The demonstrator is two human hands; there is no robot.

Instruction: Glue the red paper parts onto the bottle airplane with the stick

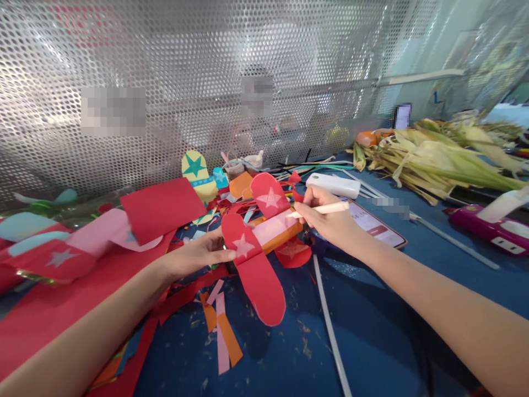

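My left hand pinches the near-left edge of a red paper craft that looks like a toy plane. Its rounded red flaps carry pale stars, and a pink strip with orange sides runs between them. Between the thumb and fingers of my right hand is a white pen, its tip at the right end of the pink strip. Whether the tip touches the paper I cannot tell. Below the craft, pink and orange paper strips lie on the blue table.
Red paper sheets and other star-marked paper pieces lie at the left. Behind my right hand are a phone and a white power bank. Dry corn husks and a purple power strip sit right. A perforated metal screen stands behind.
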